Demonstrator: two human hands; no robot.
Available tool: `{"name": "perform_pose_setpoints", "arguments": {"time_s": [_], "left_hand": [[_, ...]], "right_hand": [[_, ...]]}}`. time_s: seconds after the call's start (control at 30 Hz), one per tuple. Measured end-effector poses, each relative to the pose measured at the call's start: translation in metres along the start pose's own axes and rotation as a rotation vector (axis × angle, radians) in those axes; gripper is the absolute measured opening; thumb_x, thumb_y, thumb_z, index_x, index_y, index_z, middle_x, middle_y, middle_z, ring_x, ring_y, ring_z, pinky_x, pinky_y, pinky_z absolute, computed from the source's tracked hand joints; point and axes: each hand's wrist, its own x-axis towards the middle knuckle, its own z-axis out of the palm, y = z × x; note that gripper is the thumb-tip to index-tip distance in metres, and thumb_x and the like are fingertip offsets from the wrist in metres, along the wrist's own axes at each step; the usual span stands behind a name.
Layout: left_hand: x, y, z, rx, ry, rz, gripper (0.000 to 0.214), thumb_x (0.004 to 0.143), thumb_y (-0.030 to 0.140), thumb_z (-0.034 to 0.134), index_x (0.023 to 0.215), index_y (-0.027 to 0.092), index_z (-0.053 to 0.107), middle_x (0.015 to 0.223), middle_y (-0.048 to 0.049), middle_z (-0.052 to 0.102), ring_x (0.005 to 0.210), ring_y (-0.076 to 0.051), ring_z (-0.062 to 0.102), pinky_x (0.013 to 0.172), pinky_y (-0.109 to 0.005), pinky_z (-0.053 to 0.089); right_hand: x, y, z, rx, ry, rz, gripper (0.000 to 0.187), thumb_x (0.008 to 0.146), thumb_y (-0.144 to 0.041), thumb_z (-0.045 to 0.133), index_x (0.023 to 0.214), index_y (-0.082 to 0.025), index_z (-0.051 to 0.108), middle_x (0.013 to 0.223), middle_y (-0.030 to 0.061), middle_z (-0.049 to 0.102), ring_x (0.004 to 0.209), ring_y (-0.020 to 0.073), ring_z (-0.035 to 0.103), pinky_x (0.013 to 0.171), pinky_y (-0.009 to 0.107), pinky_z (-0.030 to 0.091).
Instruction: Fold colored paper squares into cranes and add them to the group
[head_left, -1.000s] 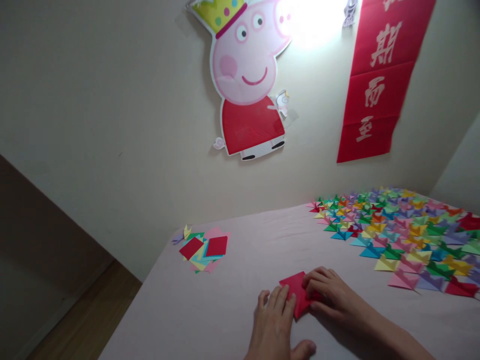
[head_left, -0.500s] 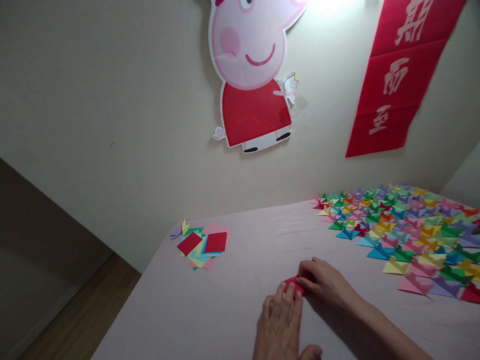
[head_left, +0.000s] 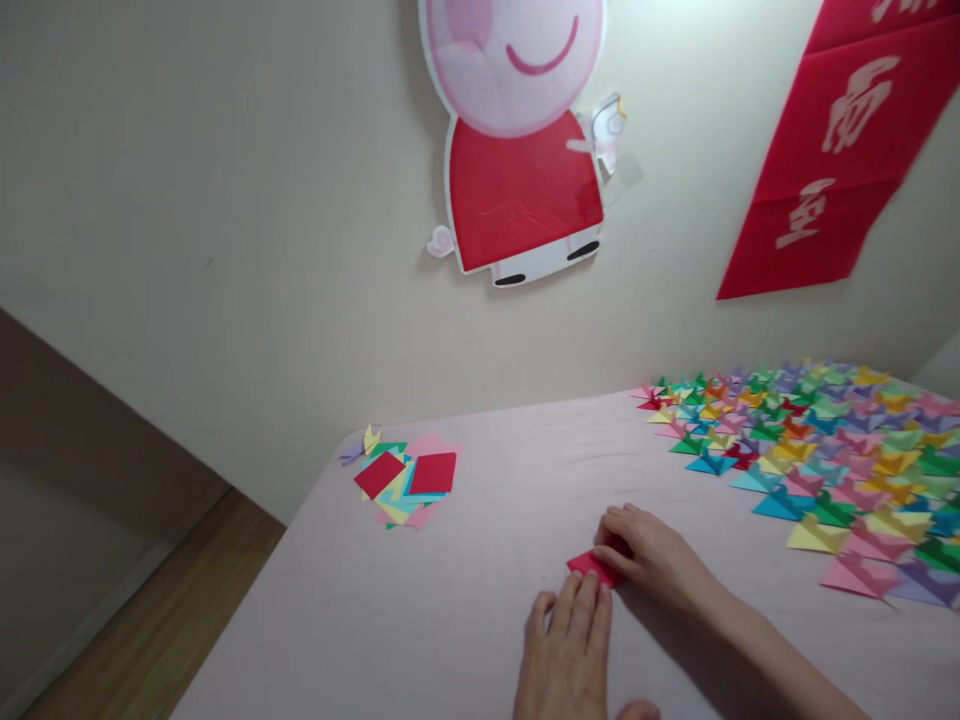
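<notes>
A folded red paper (head_left: pixel 592 567) lies on the pink tabletop (head_left: pixel 420 620) in front of me. My right hand (head_left: pixel 651 556) rests on its right part with curled fingers pressing it down. Flat on the table just below the paper lies my left hand (head_left: pixel 566 650), fingers stretched out together, their tips touching the paper's near edge.
A loose stack of coloured paper squares (head_left: pixel 409 482), two red ones on top, lies at the table's far left. Rows of several folded paper shapes (head_left: pixel 817 460) in many colours cover the right side. A cartoon pig cutout (head_left: pixel 521 150) and a red banner (head_left: pixel 832 150) hang on the wall.
The red paper went from a wider flat shape to a smaller folded piece under my fingers. My left hand slid a little toward me. The view tilted downward.
</notes>
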Motion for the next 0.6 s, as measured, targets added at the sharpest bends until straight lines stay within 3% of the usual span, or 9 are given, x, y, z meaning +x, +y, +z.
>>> {"name": "perform_pose_setpoints", "arguments": {"time_s": [0.6], "left_hand": [[0.004, 0.005, -0.013, -0.026, -0.053, -0.025, 0.080, 0.090, 0.056, 0.047, 0.154, 0.018, 0.019, 0.158, -0.0085, 0.013, 0.145, -0.032, 0.021, 0.112, -0.060, 0.031]], "right_hand": [[0.003, -0.003, 0.002, -0.051, 0.011, 0.024, 0.014, 0.085, -0.024, 0.050, 0.076, -0.021, 0.060, 0.083, 0.0051, 0.068, 0.083, 0.0219, 0.058, 0.075, 0.032, 0.040]]}}
